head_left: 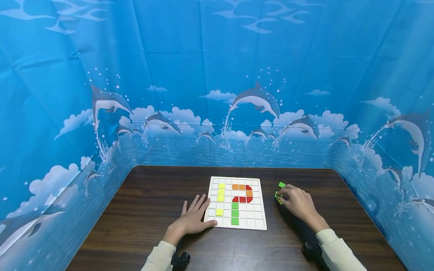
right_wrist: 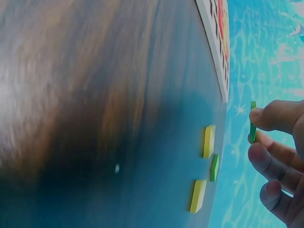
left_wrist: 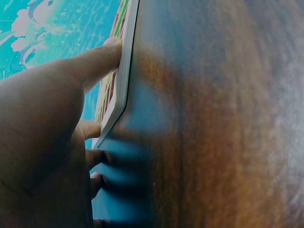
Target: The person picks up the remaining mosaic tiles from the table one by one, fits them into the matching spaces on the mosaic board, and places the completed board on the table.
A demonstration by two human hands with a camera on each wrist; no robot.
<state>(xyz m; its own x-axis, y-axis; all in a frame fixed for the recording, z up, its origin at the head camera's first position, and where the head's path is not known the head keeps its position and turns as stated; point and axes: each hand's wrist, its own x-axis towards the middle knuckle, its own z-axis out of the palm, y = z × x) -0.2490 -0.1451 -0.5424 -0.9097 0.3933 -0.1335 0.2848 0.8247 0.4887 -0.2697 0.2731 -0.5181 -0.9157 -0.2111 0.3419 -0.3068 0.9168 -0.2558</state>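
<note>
Nearest, below the board's near edge, the two pale sleeves (head_left: 333, 244) come in over the dark wooden desk (head_left: 135, 214). The left hand (head_left: 192, 221) is at the board's left side with its fingers spread and gripping nothing: the thumb rests on the near left corner, and a fingertip touches the left edge.

The board (head_left: 256, 209) lies flat and looks close to square, so it offers no clear long axis. On its near rows, green squares (head_left: 235, 213) stand in a column in line with the left hand, and a lone yellow square (head_left: 219, 212) sits nearer the left edge. Farther up the board, past one bare cell, are three more yellow squares (head_left: 220, 192); right of them, orange and red pieces (head_left: 242, 199) make a loop.

To the right of the board, just apart from it, the right hand (head_left: 297, 203) pinches a green tile (right_wrist: 253, 121) between thumb and finger. This is the relation that seems to count: the tile lies right of the board, so any path onto the grid runs leftward, with the right hand nearer the grid's right columns. Seen edge-on, the tile's long axis cannot be told. Two yellow tiles (right_wrist: 209, 141) and another green tile (right_wrist: 214, 167) lie loose on the board's right. Beyond the board hangs a blue dolphin curtain (head_left: 190, 75)
</note>
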